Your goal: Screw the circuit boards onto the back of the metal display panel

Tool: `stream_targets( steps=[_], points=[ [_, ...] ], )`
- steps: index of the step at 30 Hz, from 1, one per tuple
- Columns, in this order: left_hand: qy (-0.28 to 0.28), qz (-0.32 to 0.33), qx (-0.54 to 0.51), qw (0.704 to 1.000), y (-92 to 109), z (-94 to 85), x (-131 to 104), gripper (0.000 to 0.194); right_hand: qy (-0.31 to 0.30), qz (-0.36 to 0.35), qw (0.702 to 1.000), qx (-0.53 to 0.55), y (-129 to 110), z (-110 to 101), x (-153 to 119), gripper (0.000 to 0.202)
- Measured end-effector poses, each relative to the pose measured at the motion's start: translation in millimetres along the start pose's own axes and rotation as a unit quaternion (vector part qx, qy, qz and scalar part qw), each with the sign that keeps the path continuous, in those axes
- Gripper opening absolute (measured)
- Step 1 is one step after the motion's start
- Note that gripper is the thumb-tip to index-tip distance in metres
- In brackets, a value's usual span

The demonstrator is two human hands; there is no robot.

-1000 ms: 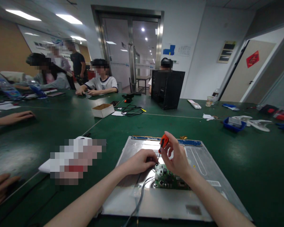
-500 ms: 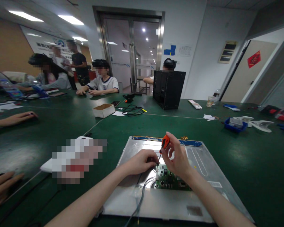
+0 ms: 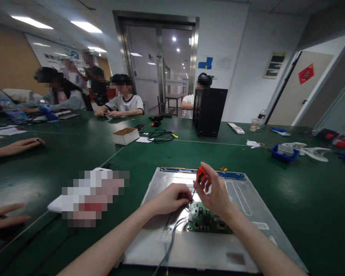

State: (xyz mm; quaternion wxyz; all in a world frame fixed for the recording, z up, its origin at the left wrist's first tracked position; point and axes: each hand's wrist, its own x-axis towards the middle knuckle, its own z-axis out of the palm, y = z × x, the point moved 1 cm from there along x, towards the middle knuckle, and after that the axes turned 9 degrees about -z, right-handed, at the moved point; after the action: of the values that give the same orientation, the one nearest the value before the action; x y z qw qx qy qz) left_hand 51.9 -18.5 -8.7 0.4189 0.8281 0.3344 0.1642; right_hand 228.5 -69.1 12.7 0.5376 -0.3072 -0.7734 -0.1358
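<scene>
My right hand (image 3: 217,193) is closed on an orange and black screwdriver (image 3: 201,174), its shaft slanting down to the upper left corner of a green circuit board (image 3: 202,219). The fingers of my left hand (image 3: 172,196) are pinched together by the screwdriver's tip; whatever they hold there is too small to make out. Under both hands lies a flat silver metal panel (image 3: 207,249), the back of a screen, with the board on it and a blue strip (image 3: 232,175) along its far edge. Dark cables (image 3: 172,242) run from beside the board toward me.
To the left is a white device (image 3: 56,201), partly blurred, with another person's hands (image 3: 28,145) beyond it. Farther off are an open box (image 3: 125,137), a coiled black cable (image 3: 161,135) and a black computer case (image 3: 209,113). A blue tray (image 3: 284,152) stands right.
The screwdriver handle has turned slightly in my right hand, while my left hand stays in place. Across the table, the computer case has shifted a little to the right.
</scene>
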Motion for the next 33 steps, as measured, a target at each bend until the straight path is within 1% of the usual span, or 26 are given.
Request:
stream_targets(
  steps=[9,13,21,33],
  points=[
    [-0.004,0.004,0.003,1.000,0.2,0.6,-1.2,0.018,-0.013,-0.001,0.999,0.031,0.6,-0.9,-2.8,0.061],
    [-0.004,0.004,-0.001,1.000,-0.6,-0.1,-1.2,0.015,-0.014,-0.001,1.000,0.028,-0.3,-1.2,-2.6,0.060],
    [0.002,0.002,0.007,1.000,2.0,0.4,-1.9,0.014,0.004,-0.003,1.000,0.017,-0.1,0.6,-1.1,0.057],
    [-0.003,-0.001,0.010,1.000,3.1,-0.1,-1.8,0.017,-0.004,-0.003,1.000,0.029,-1.7,-2.6,0.8,0.057]
  ],
)
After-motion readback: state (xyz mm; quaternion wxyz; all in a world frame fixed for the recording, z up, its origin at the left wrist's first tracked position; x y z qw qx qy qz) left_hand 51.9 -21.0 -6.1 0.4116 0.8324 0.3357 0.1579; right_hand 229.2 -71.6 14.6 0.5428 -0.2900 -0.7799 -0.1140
